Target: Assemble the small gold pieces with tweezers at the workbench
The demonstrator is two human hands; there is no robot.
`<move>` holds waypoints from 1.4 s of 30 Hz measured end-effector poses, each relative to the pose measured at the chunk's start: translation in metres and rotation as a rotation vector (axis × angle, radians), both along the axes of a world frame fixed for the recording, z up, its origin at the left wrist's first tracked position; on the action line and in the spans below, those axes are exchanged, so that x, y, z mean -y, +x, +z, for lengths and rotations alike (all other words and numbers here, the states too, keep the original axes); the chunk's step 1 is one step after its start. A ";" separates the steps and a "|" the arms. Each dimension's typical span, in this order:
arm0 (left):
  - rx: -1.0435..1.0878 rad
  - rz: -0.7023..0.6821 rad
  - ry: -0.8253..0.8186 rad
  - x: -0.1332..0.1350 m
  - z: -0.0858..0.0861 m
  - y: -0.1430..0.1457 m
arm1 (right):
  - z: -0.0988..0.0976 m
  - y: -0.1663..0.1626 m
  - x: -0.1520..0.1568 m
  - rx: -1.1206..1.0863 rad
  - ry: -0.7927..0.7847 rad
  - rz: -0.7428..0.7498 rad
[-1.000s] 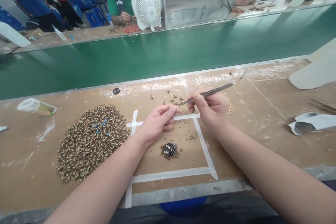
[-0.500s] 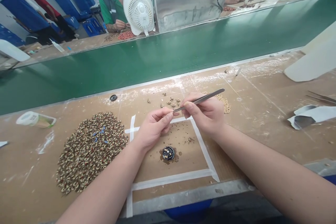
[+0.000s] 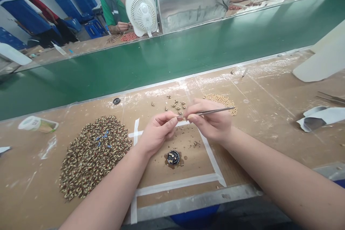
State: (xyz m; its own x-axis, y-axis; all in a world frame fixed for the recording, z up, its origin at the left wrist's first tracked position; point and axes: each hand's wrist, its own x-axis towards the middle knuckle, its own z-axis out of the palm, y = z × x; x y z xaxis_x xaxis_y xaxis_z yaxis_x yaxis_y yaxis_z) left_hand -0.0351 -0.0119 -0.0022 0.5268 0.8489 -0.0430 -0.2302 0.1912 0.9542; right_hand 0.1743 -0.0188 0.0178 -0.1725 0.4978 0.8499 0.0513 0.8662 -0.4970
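Note:
My right hand [image 3: 211, 122] is closed on metal tweezers [image 3: 212, 111], whose tips point left to the fingertips of my left hand [image 3: 157, 131]. My left hand pinches thumb and forefinger together on something too small to make out. Both hands hover above a square marked in white tape [image 3: 178, 181] on the brown bench. Inside the square, below my hands, sits a small round black part [image 3: 173, 157]. A few loose small metal bits [image 3: 176, 106] lie just beyond my hands.
A large heap of small brown-and-white parts [image 3: 93, 152] lies at left, a smaller tan heap [image 3: 222, 100] behind my right hand. A tipped white cup [image 3: 37, 124], a green conveyor belt [image 3: 161, 57], spare tweezers [image 3: 330, 97] and white paper [image 3: 318, 118] surround. A person in green works beside a fan [image 3: 141, 9].
The tweezers have tilted flatter and their tips have closed in on my left fingertips. The view shifted slightly, uncovering more of the tan heap.

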 end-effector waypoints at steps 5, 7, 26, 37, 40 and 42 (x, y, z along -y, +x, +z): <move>-0.020 0.001 -0.007 0.000 0.000 0.000 | 0.002 -0.001 0.001 0.005 -0.006 0.002; -0.028 0.011 -0.014 0.001 0.001 0.001 | 0.003 -0.002 0.003 -0.012 -0.059 -0.013; 0.098 0.227 -0.140 -0.006 0.007 0.005 | 0.000 -0.009 0.015 0.442 -0.404 0.427; 0.039 0.217 -0.045 -0.005 0.004 0.010 | 0.000 -0.010 0.016 0.586 -0.445 0.557; 0.035 0.189 -0.044 -0.004 0.006 0.010 | -0.001 -0.012 0.016 0.583 -0.458 0.561; 0.041 0.188 -0.048 -0.004 0.006 0.010 | -0.001 -0.013 0.015 0.596 -0.470 0.565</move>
State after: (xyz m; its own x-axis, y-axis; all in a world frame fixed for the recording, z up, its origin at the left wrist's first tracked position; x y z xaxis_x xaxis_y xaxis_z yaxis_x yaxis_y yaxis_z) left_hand -0.0251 -0.0079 0.0039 0.3612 0.9301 -0.0673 -0.3049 0.1860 0.9340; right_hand 0.1617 -0.0338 0.0168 -0.8338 0.4771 0.2776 0.0432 0.5578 -0.8289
